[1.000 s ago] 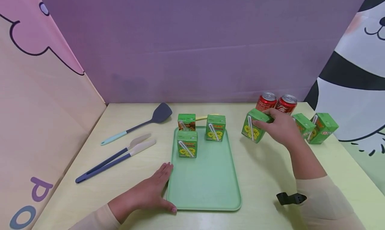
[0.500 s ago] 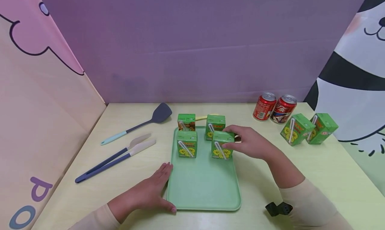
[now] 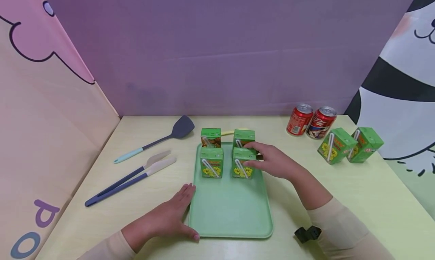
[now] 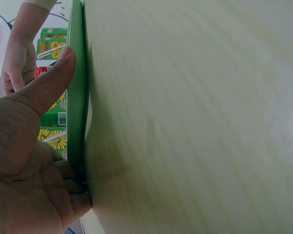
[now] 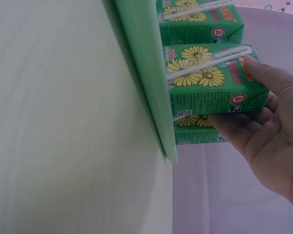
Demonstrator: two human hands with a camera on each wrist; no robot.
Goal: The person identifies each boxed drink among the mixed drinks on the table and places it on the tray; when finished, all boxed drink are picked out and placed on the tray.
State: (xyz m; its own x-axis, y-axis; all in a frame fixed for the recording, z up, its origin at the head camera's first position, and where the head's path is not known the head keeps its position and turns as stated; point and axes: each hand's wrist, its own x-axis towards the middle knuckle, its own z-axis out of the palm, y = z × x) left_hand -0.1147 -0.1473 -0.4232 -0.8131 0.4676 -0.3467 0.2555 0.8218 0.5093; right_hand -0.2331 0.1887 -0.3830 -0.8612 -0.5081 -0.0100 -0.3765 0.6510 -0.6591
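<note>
A light green tray (image 3: 231, 214) lies in the middle of the yellow table. Several green juice cartons with straws stand at its far end. My right hand (image 3: 263, 160) grips the front right carton (image 3: 242, 166) by its top and side, and the carton stands on the tray beside the front left one (image 3: 211, 162). Two more cartons (image 3: 210, 137) (image 3: 244, 137) stand behind them. In the right wrist view my fingers (image 5: 263, 122) wrap the carton (image 5: 210, 83) against the tray (image 5: 146, 63). My left hand (image 3: 170, 214) rests flat at the tray's left edge, thumb on the rim (image 4: 77, 97).
Two red cans (image 3: 299, 119) (image 3: 319, 122) stand at the back right, with two more green cartons (image 3: 334, 146) (image 3: 365, 145) beside them. A dark spatula (image 3: 159, 139) and tongs (image 3: 132, 179) lie left of the tray. Fabric backdrops wall the table's left, back and right sides.
My right hand carried a carton from beside the cans leftward onto the tray and set it down at the front right. The left hand has stayed on the tray's edge.
</note>
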